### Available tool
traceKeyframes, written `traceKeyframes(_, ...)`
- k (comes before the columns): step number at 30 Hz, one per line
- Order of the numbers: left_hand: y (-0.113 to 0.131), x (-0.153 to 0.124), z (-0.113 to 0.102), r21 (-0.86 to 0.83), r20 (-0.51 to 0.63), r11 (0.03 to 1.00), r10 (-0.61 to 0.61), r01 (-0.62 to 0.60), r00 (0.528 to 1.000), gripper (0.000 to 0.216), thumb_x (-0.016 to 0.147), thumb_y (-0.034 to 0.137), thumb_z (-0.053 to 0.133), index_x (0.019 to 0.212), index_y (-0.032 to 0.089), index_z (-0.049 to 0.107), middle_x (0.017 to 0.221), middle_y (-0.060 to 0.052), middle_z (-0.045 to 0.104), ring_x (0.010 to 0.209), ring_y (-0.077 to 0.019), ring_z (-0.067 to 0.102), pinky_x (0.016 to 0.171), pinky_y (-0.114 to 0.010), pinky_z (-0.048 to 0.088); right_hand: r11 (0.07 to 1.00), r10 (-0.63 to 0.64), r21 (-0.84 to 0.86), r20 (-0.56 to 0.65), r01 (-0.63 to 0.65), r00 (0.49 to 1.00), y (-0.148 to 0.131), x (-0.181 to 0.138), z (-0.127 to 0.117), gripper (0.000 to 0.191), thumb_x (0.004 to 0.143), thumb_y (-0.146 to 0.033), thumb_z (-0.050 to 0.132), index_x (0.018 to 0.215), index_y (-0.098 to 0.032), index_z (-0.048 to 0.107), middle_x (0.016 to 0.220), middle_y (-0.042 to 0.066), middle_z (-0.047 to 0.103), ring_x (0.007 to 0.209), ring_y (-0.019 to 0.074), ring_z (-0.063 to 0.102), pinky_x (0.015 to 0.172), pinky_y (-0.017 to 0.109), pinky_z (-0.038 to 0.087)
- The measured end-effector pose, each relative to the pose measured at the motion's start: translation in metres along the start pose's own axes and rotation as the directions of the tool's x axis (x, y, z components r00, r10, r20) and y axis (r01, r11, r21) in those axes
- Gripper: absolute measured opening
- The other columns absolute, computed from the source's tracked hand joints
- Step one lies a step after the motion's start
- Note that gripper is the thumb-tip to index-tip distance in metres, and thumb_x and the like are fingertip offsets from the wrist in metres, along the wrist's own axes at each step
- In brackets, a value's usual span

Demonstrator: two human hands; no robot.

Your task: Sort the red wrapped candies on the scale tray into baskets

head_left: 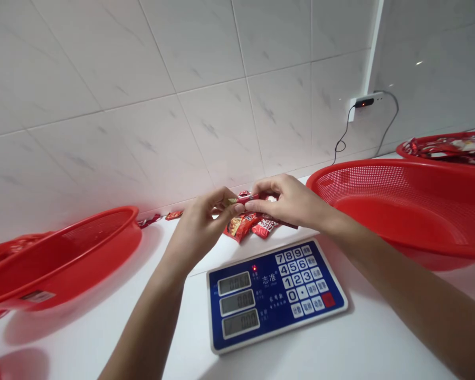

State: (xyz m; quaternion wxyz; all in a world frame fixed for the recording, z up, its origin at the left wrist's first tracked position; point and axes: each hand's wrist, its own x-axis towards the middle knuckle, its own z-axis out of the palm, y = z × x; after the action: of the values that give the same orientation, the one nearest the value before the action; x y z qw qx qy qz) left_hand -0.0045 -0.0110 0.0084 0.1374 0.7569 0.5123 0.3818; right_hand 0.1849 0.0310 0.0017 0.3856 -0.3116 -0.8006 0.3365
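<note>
Forearms [154,311] convergent, hands [200,224] close together

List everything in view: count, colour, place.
Held packet: one discernible, mostly red, between both grips
Other packets: several, red, beyond scale panel
Wall-side packets: at least two, red, beside left basket
Scale panel: one, blue, centre
Left basket: one, red, left
Right basket: one, red, right
Rear basket: one, red, far right, holding packets
Adapter: one, black, wall socket
Cables: two, dark, right wall
Table: one, white, underneath
Tiled wall: one, pale, behind
Left grip: one, bare, centre
Right grip: one, bare, centre
</note>
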Motion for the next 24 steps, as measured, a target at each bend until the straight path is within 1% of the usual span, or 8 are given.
traceKeyframes(4,-0.002,0.000,0.003,-0.069,-0.033,0.997,0.025,-0.027,0.999,0.024,0.086,0.038,0.065,0.073,0.019,0.059,0.069,-0.001,0.063,0.069,-0.0169,0.058,0.061,-0.027,0.041,0.987,0.128,0.083,0.095,-0.136,0.987,0.000,-0.001,-0.004,0.026,0.083,-0.040,0.071,0.086,-0.015,0.066,0.063,-0.003,0.057,0.045,0.0052,0.044,0.042,0.020,0.031)
traceKeyframes(7,-0.003,-0.001,0.005,-0.121,-0.038,0.993,0.013,-0.018,0.999,0.024,0.086,0.039,0.065,0.077,0.018,0.060,0.072,-0.003,0.065,0.071,-0.0174,0.059,0.063,-0.028,0.042,0.986,0.123,0.095,0.120,-0.135,0.985,0.000,-0.002,-0.006,0.034,0.082,-0.047,0.072,0.090,-0.015,0.068,0.057,-0.005,0.053,0.039,0.0037,0.039,0.038,0.019,0.029)
traceKeyframes(12,-0.001,-0.001,0.006,-0.139,-0.021,0.990,-0.012,0.009,1.000,0.024,0.086,0.040,0.065,0.079,0.017,0.062,0.073,-0.004,0.067,0.070,-0.0173,0.060,0.061,-0.027,0.042,0.982,0.124,0.128,0.140,-0.143,0.982,0.002,-0.002,-0.011,0.045,0.079,-0.056,0.074,0.097,-0.014,0.070,0.053,-0.006,0.050,0.039,0.0038,0.035,0.040,0.020,0.028)
traceKeyframes(14,0.000,-0.001,0.006,-0.157,-0.018,0.988,-0.013,0.010,1.000,0.024,0.086,0.041,0.065,0.079,0.018,0.063,0.074,-0.004,0.067,0.071,-0.0176,0.060,0.061,-0.027,0.043,0.979,0.135,0.135,0.139,-0.154,0.981,0.004,-0.001,-0.013,0.048,0.079,-0.060,0.071,0.091,-0.014,0.070,0.052,-0.006,0.048,0.040,0.0043,0.035,0.041,0.020,0.026)
traceKeyframes(17,0.001,-0.002,0.006,-0.099,-0.113,0.995,0.010,-0.021,0.994,0.019,0.087,0.037,0.065,0.080,0.019,0.064,0.076,-0.003,0.069,0.074,-0.0184,0.063,0.067,-0.029,0.047,0.963,0.192,0.160,0.155,-0.216,0.969,0.007,0.000,-0.016,0.056,0.082,-0.070,0.062,0.079,-0.014,0.068,0.050,-0.004,0.046,0.041,0.0060,0.036,0.041,0.022,0.024)
traceKeyframes(19,0.003,-0.002,0.006,0.028,-0.200,0.997,0.079,-0.075,0.977,0.012,0.087,0.031,0.065,0.081,0.021,0.065,0.078,-0.001,0.070,0.077,-0.0181,0.065,0.072,-0.030,0.048,0.941,0.231,0.202,0.202,-0.271,0.952,0.008,0.001,-0.018,0.058,0.083,-0.071,0.059,0.077,-0.014,0.069,0.054,-0.001,0.052,0.045,0.0075,0.041,0.043,0.023,0.027)
traceKeyframes(21,0.005,-0.003,0.005,0.176,-0.252,0.972,0.199,-0.157,0.947,0.006,0.088,0.027,0.065,0.083,0.023,0.067,0.083,0.000,0.071,0.079,-0.0174,0.065,0.074,-0.029,0.048,0.915,0.234,0.264,0.267,-0.305,0.935,0.007,0.002,-0.020,0.053,0.082,-0.066,0.064,0.079,-0.014,0.071,0.063,0.002,0.059,0.049,0.0081,0.044,0.046,0.023,0.031)
traceKeyframes(24,0.006,-0.003,0.001,0.311,-0.241,0.900,0.385,-0.305,0.891,0.005,0.087,0.023,0.065,0.085,0.025,0.069,0.090,-0.001,0.072,0.085,-0.0183,0.065,0.077,-0.030,0.049,0.877,0.203,0.361,0.319,-0.316,0.926,0.005,0.001,-0.020,0.038,0.076,-0.051,0.077,0.081,-0.014,0.070,0.065,0.001,0.060,0.051,0.0073,0.045,0.047,0.022,0.032)
